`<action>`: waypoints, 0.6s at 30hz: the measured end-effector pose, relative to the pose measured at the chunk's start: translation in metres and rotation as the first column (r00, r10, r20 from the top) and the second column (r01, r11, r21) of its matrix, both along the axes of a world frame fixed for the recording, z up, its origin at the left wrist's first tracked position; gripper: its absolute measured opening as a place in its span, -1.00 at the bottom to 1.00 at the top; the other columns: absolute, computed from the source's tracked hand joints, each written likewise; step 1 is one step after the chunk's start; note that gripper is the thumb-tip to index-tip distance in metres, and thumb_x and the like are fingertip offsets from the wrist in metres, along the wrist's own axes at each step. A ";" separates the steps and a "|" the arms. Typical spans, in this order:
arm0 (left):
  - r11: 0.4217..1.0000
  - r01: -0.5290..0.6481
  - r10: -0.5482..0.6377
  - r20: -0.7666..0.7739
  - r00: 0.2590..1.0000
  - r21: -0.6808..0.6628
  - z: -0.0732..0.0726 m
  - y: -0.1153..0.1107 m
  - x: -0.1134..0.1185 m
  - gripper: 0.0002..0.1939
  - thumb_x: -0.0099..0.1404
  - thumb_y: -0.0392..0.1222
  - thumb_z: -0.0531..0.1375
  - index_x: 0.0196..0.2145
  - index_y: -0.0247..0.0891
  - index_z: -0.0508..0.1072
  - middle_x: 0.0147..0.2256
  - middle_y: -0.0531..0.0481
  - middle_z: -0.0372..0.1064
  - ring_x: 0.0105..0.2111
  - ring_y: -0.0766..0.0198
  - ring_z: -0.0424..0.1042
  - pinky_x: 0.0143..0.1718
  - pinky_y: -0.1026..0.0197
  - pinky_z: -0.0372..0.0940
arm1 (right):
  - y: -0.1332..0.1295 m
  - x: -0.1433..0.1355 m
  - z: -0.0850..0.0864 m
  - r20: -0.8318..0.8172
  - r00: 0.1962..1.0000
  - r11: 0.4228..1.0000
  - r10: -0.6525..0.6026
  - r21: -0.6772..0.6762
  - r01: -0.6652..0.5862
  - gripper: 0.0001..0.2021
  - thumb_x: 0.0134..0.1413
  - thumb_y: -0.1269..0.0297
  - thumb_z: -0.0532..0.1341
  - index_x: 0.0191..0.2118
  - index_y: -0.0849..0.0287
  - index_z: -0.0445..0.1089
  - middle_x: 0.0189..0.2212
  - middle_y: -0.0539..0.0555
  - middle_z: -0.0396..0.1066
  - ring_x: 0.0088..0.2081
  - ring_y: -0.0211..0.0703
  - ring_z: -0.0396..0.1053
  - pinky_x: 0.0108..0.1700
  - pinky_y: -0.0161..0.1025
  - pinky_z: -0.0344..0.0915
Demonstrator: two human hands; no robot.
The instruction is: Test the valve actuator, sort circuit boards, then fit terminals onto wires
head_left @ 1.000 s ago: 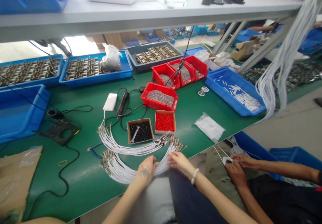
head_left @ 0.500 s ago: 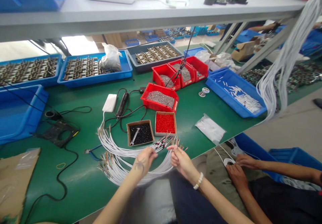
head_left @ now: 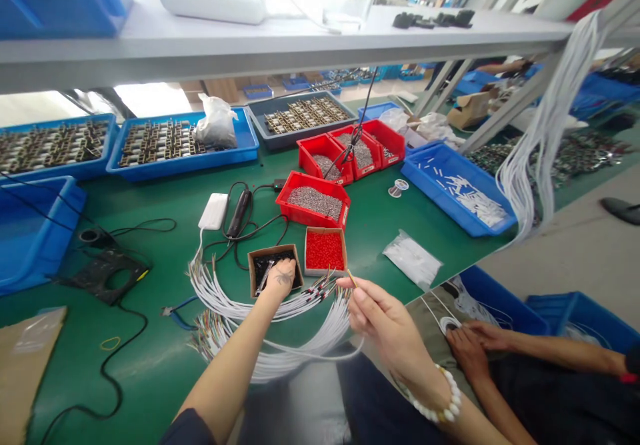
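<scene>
My left hand [head_left: 283, 273] reaches down into a small cardboard box [head_left: 252, 278] of black parts, beside a wrench [head_left: 265, 273]. Its fingertips are hidden among the parts. Raised to the right, my right hand [head_left: 376, 312] pinches the end of a white cable [head_left: 345, 354], with a thin brownish wire tip [head_left: 352, 277] sticking up past the fingers. Under and between my arms lies a curved bundle of white cables [head_left: 295, 360] with stripped, coloured wire ends. Several of the ends near the boxes carry black and red pieces. A box of red parts [head_left: 325, 250] stands beside the black one.
Red bins [head_left: 313, 198] of small metal parts stand behind the boxes. A blue tray [head_left: 457, 188] of white pieces and a plastic bag [head_left: 413, 260] lie to the right. Black cords cross the green table. At right, a co-worker's hands [head_left: 470, 345] hold a white cable coil.
My left hand has moved from above the cables into the box of black parts. My right hand has come up closer to the camera with a cable end in its pinch.
</scene>
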State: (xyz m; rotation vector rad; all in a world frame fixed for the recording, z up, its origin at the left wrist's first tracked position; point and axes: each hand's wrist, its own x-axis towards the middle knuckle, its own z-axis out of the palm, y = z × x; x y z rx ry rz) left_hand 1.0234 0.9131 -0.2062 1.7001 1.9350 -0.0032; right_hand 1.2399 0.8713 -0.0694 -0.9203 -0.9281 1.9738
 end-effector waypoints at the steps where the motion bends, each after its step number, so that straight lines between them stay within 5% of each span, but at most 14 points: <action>1: 1.000 -0.004 0.003 0.029 1.000 0.010 0.000 -0.001 -0.001 -0.69 0.33 -0.12 0.18 -0.02 -0.29 0.39 -0.03 -0.13 0.38 -0.10 0.13 0.43 -0.10 -0.03 0.38 | 0.000 0.001 0.004 0.008 1.000 1.000 0.010 0.016 -0.010 -0.69 0.17 0.08 0.25 -0.12 0.23 0.44 -0.61 -0.14 -0.03 -0.58 -0.39 -0.14 -0.56 -0.37 -0.17; 6: 0.980 -0.155 0.126 0.213 0.969 0.122 0.010 -0.007 -0.008 -0.72 0.33 -0.12 0.18 -0.06 -0.29 0.40 -0.08 -0.10 0.40 -0.15 0.16 0.44 -0.13 -0.01 0.39 | -0.003 0.001 0.014 0.163 0.982 0.988 0.094 0.108 -0.113 -0.66 0.22 0.01 0.16 -0.35 0.23 0.40 -0.65 -0.15 -0.08 -0.60 -0.38 -0.17 -0.57 -0.35 -0.21; 10: 0.888 -0.402 0.283 0.426 0.859 0.222 0.030 -0.018 -0.009 -0.77 0.34 -0.12 0.17 -0.13 -0.30 0.42 -0.14 -0.07 0.41 -0.17 0.18 0.43 -0.14 0.00 0.37 | -0.005 0.001 0.023 0.339 0.934 0.964 0.114 0.189 -0.186 -0.64 0.22 0.04 0.13 -0.47 0.21 0.32 -0.65 -0.13 -0.01 -0.59 -0.36 -0.10 -0.56 -0.34 -0.17; 14: 0.793 -0.592 0.336 0.707 0.623 0.144 0.068 -0.038 0.003 -0.79 0.27 -0.08 0.20 -0.30 -0.30 0.37 -0.26 -0.05 0.44 -0.25 0.21 0.46 -0.14 0.04 0.38 | -0.006 -0.002 0.030 0.450 0.885 0.932 0.117 0.258 -0.254 -0.67 0.21 0.13 0.09 -0.51 0.21 0.30 -0.63 -0.10 0.06 -0.57 -0.34 -0.04 -0.53 -0.34 -0.09; 18: 0.793 -0.610 0.269 0.905 0.330 -0.013 0.117 -0.065 0.030 -0.75 0.23 -0.03 0.18 -0.25 -0.26 0.33 -0.26 -0.05 0.49 -0.31 0.27 0.51 -0.17 0.13 0.42 | -0.009 -0.005 0.035 0.514 0.847 0.904 0.134 0.288 -0.317 -0.68 0.21 0.16 0.07 -0.52 0.20 0.30 -0.60 -0.07 0.14 -0.52 -0.31 0.07 -0.47 -0.34 -0.01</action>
